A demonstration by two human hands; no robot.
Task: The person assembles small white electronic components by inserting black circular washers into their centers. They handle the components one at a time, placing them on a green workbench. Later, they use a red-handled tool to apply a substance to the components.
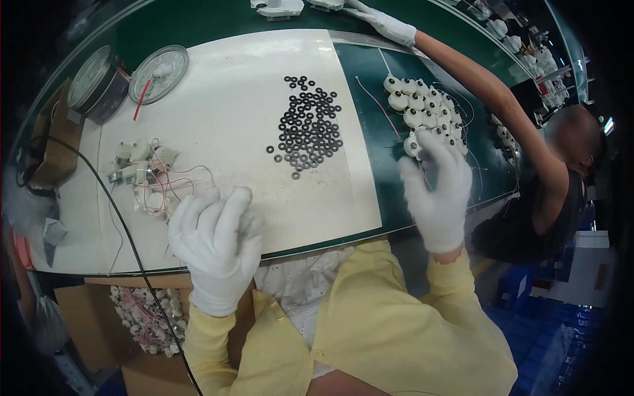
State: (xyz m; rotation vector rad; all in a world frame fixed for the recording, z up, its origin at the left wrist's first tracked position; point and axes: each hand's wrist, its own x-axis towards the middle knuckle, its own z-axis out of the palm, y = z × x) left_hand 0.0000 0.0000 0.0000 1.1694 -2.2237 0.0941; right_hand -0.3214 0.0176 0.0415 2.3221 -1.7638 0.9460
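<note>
My left hand (218,247), in a white glove, hovers over the front edge of the table, its fingers loosely bent and apart, with nothing visible in it. Just beyond it lies a loose cluster of small white motors (155,171) with red and white wires. My right hand (441,188), also gloved, is at the near side of a group of white round motors (422,109) on the green surface. Its thumb and fingers are spread, close to the nearest motor (412,146). Between my hands, farther back, many black rubber rings (310,125) lie scattered on the white sheet.
A dark tub (100,86) and a round lid (158,74) with a red stick (141,100) stand at far left. A black cable (122,211) crosses the left side. Below the table, a cardboard box (89,323) holds wired parts. A co-worker's gloved hand (389,26) reaches across the far side.
</note>
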